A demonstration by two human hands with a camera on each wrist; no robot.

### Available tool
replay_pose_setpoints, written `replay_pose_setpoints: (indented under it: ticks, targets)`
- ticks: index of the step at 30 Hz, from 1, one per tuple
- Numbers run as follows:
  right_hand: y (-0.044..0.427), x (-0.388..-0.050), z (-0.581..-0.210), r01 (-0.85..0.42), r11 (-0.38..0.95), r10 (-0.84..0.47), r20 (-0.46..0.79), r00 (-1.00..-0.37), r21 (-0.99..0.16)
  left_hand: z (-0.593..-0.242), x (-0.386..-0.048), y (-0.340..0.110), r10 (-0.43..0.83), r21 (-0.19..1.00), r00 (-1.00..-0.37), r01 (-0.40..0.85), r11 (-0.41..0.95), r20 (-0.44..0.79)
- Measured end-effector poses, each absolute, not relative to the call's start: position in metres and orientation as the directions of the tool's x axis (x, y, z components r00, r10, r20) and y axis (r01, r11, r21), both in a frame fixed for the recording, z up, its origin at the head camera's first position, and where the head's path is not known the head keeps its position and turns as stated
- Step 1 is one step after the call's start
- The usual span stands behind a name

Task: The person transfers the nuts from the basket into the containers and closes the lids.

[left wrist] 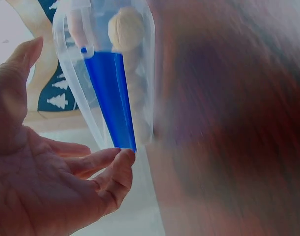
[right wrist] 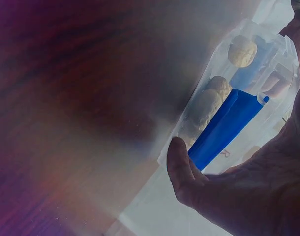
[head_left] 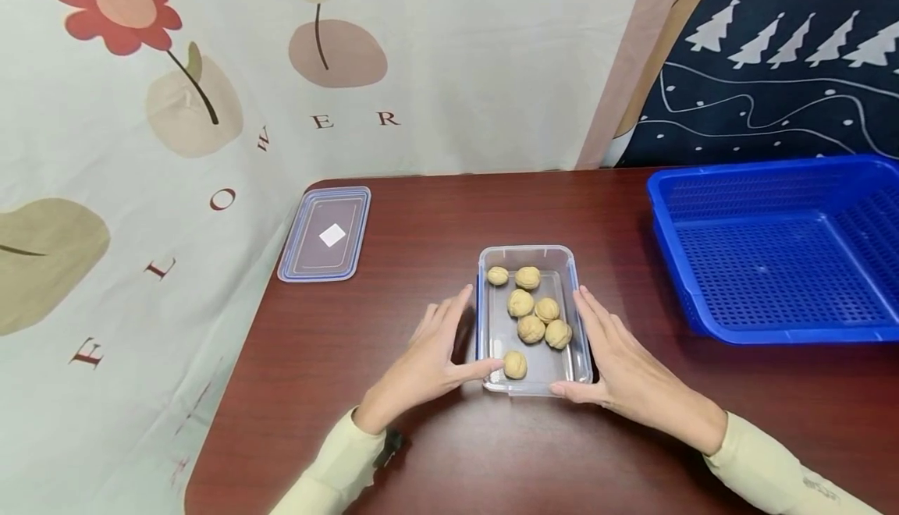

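A clear plastic food container [head_left: 542,367] stands lidless on the table with several walnuts [head_left: 520,303] inside, one lying apart near the front. My left hand [head_left: 424,359] is at its left side, thumb reaching over the rim beside that front walnut. In the left wrist view its fingertips meet the lower end of a hanging blue side latch [left wrist: 110,98]. My right hand [head_left: 628,371] lies along the right side, fingers extended and thumb at the front right corner. In the right wrist view a fingertip touches the container wall near another blue latch [right wrist: 226,129].
A clear lid with a blue seal [head_left: 309,253] lies flat at the table's back left, a white square on it. A blue plastic basket [head_left: 677,265] stands at the right. Printed curtains [head_left: 477,78] hang along the table's back and left edges.
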State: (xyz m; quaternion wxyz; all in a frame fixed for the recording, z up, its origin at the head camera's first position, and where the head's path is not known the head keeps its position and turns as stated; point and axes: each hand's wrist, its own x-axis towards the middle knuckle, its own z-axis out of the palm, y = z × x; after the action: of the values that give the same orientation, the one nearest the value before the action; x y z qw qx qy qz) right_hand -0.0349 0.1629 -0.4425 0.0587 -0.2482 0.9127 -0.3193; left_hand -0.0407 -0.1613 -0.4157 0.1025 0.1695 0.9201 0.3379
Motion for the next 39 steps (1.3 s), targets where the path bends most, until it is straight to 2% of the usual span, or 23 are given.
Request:
replay_pose_setpoints:
  ticks: [8, 19, 26, 39]
  targets:
    - [0.164, -0.034, -0.444, -0.383, 0.644, -0.494, 0.022, -0.869, -0.662, -0.410, -0.053, -0.189, 0.277, 0.640, -0.961, 0.223, 0.735, 0.017]
    - [0.162, -0.036, -0.444, -0.378, 0.645, -0.504, 0.002, -0.864, -0.665, -0.404, -0.082, -0.240, 0.159, 0.647, -0.973, 0.230, 0.727, 0.168]
    - [0.162, -0.035, -0.444, -0.371, 0.644, -0.499, 0.001, -0.867, -0.669, -0.400, -0.102, -0.276, 0.074, 0.613, -0.983, 0.162, 0.773, 0.168]
    - [0.163, -0.036, -0.444, -0.361, 0.640, -0.497, -0.006, -0.868, -0.678, -0.406, -0.125, -0.315, -0.027, 0.593, -0.979, 0.101, 0.799, 0.202]
